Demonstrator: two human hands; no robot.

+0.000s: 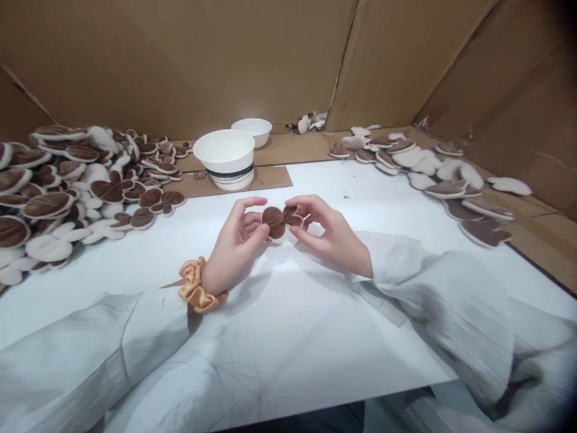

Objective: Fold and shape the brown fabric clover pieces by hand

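Between my two hands, above the white table, is a small brown plush piece (pixel 273 223) with a pale edge, a round body and two ear-like lobes. My left hand (pixel 243 231) pinches its round end between thumb and fingers, the index finger held out above. At the lobed end, my right hand (pixel 322 228) grips it with thumb and fingertips. The brown side faces me, and a dark crease runs across the round part. A gold scrunchie (pixel 196 287) circles my left wrist.
A big heap of brown and white plush pieces (pixel 49 204) covers the table's left. More pieces (pixel 433 165) lie at the right. A white tub with a black stripe (pixel 225 157) and a smaller white bowl (pixel 256 129) stand at the back, before cardboard walls (pixel 180 60).
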